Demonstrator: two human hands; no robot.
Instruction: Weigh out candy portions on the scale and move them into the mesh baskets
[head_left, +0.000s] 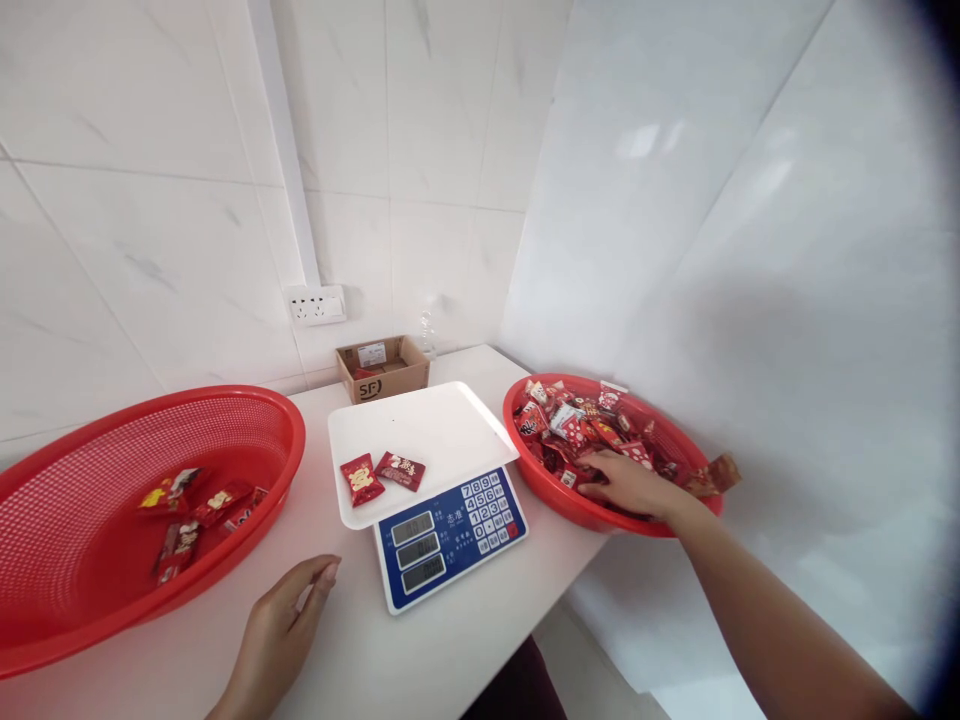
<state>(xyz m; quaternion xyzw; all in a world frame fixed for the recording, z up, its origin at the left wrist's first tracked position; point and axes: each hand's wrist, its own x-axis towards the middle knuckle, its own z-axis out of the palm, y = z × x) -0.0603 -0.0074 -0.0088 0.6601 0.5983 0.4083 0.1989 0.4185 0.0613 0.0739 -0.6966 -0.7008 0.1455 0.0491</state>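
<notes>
My right hand (626,484) reaches into the red basket (544,490) on the right, among a heap of wrapped candies (570,425). Its thumb and forefinger are apart, touching wrappers; the other fingers are partly hidden. Low over the table, my left hand (289,615) is closed, thumb tip against the fingers, and nothing shows in it. Between the hands stands a digital scale (454,540) with a white tray (420,425). Two candies lie at the tray's front left: a red square packet (361,480) and a darker red one (401,470).
A larger red basket (281,440) at the left holds several wrapped candies (217,500). Behind the scale is a small cardboard box (390,380) with a clear plastic bottle (427,335) beside it. Tiled walls with a power socket (316,305) bound the white table (352,650).
</notes>
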